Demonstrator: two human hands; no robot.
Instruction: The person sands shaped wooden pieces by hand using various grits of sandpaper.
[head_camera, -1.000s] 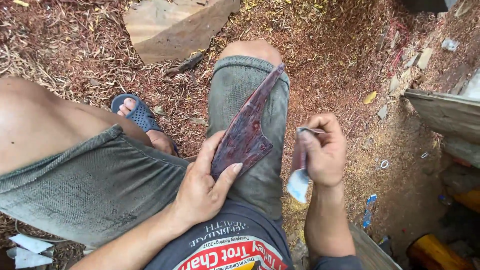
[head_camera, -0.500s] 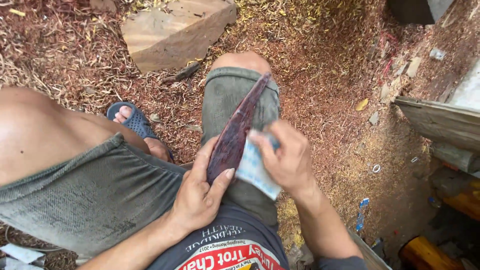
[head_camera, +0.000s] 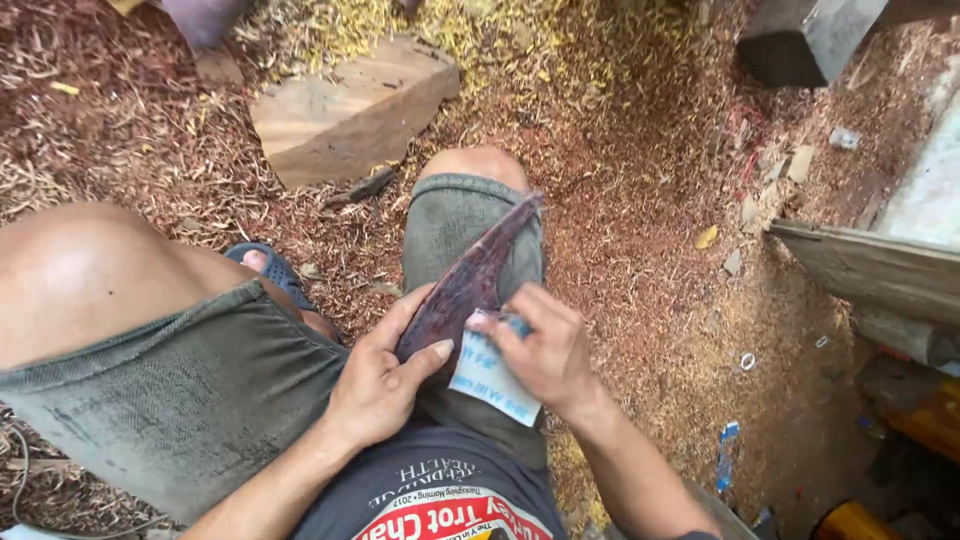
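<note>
A dark red, blade-shaped piece of wood (head_camera: 470, 280) lies along my right thigh, its thin tip pointing toward my knee. My left hand (head_camera: 385, 375) grips its wide lower end, thumb across the face. My right hand (head_camera: 540, 350) presses a folded sheet of sandpaper (head_camera: 487, 377), pale-backed, against the wood's right edge close to my left thumb.
Reddish wood shavings and sawdust cover the ground. A cut wooden block (head_camera: 345, 105) lies beyond my knee. My foot in a blue sandal (head_camera: 270, 268) shows between my legs. Grey weathered planks (head_camera: 880, 270) stand at the right; a dark block (head_camera: 800, 40) sits top right.
My right hand has come from the right side onto the wood with the sandpaper, then slid down toward my left hand. The wood has turned more edge-on.
</note>
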